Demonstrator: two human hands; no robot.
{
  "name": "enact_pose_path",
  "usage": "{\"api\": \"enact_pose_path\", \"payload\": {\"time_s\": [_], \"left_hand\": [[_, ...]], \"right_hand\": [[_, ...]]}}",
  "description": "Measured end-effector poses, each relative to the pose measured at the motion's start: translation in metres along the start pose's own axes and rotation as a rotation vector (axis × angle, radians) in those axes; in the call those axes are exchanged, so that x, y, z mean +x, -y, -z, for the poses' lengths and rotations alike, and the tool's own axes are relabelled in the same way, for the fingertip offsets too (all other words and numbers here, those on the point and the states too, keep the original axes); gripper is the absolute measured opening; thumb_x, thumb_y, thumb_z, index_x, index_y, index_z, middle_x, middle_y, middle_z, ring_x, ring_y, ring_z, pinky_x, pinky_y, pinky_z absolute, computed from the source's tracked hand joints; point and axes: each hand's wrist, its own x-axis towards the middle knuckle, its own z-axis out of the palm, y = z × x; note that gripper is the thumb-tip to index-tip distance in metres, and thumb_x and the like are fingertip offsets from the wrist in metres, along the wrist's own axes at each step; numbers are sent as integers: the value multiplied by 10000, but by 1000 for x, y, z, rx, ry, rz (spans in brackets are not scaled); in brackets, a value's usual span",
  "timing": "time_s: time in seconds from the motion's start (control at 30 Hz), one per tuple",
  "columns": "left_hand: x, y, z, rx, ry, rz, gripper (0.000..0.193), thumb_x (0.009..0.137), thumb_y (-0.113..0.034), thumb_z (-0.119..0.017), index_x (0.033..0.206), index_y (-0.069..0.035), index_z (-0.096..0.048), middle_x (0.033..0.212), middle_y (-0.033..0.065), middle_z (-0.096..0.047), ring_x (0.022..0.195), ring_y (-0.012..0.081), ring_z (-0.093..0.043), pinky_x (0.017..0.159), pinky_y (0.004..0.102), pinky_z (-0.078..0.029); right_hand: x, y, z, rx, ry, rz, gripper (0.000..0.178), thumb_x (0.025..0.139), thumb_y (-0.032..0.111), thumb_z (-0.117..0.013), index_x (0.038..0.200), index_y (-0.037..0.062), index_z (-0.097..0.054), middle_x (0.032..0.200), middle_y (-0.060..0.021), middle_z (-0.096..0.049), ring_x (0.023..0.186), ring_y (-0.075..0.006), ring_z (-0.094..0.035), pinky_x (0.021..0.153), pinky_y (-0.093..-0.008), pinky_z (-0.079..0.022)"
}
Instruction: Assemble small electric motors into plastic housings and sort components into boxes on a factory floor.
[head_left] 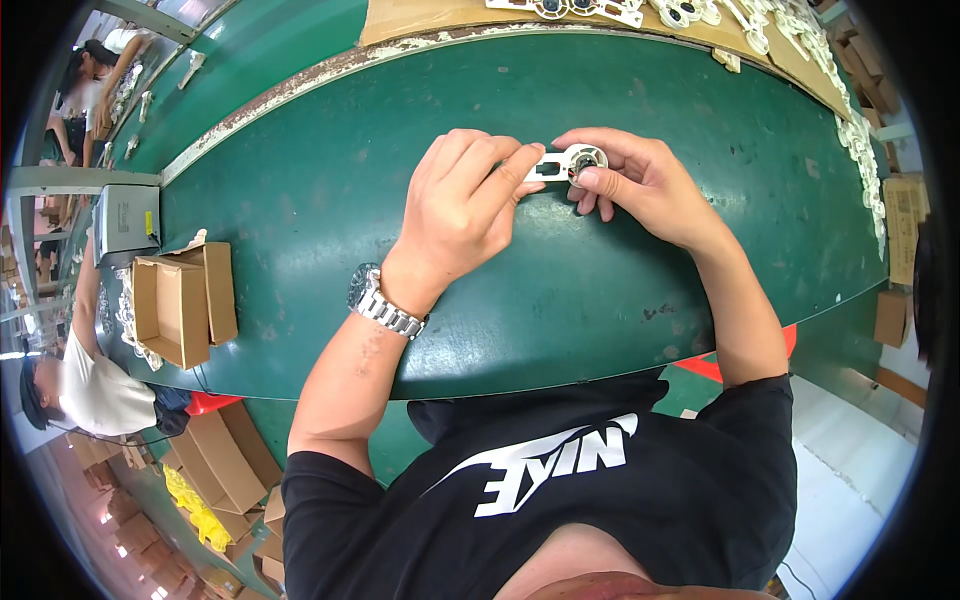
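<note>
- The left hand (465, 195) of the person closes its grip, thumb and fingers, on the narrow end of a flat white plastic part with a round, dark-centred head (565, 163).
- The right hand (645, 185) has its grip closed around the round head.
- This part is between both hands, above the smooth dark-green tabletop (560, 320).
- At the far edge, a flat brown cardboard sheet (430, 22) carries more white plastic parts (790, 30).
</note>
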Motion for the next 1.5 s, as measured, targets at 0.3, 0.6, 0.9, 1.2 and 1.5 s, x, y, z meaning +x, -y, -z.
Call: {"api": "enact_pose_path", "payload": {"time_s": [0.3, 0.6, 0.9, 1.2, 1.5], "left_hand": [[0, -9, -9, -9, -31, -42, 329, 755, -59, -815, 1072, -9, -743, 931, 63, -663, 825, 244, -617, 698, 372, -509], [0, -8, -7, -1, -24, 60, 328, 740, -22, -825, 1059, -17, -751, 919, 60, -666, 820, 243, -610, 700, 369, -508], [1, -8, -7, 12, 7, 24, 314, 755, -37, -822, 1061, -22, -755, 919, 53, -667, 820, 238, -609, 707, 371, -507], [-4, -9, -5, -15, -7, 99, 309, 767, -46, -828, 1067, -21, -759, 925, 67, -670, 815, 251, -609, 693, 374, -512], [-2, -4, -6, 12, 4, 35, 341, 749, -38, -827, 1082, -25, -755, 923, 58, -665, 818, 245, -606, 707, 372, -508]], "right_hand": [[2, -10, -10, -141, -221, -14, 202, 1028, 138, -663, 1214, 74, -713, 837, -9, -674, 701, -65, -597, 597, -225, -503], [4, -3, -4, 73, -96, -61, 225, 1055, 196, -630, 1233, 64, -674, 846, -7, -640, 726, -71, -598, 600, -230, -508], [3, -11, -5, -54, -126, -44, 216, 1050, 192, -627, 1218, 66, -679, 842, 0, -638, 689, -50, -583, 545, -209, -481], [0, -4, -7, -70, -95, -13, 268, 1046, 182, -607, 1299, 97, -632, 766, 24, -587, 624, -49, -542, 516, -233, -443], [5, -11, -3, -333, -108, 115, 200, 1040, 126, -597, 1233, 73, -611, 756, 40, -581, 594, -35, -549, 486, -223, -432]]}}
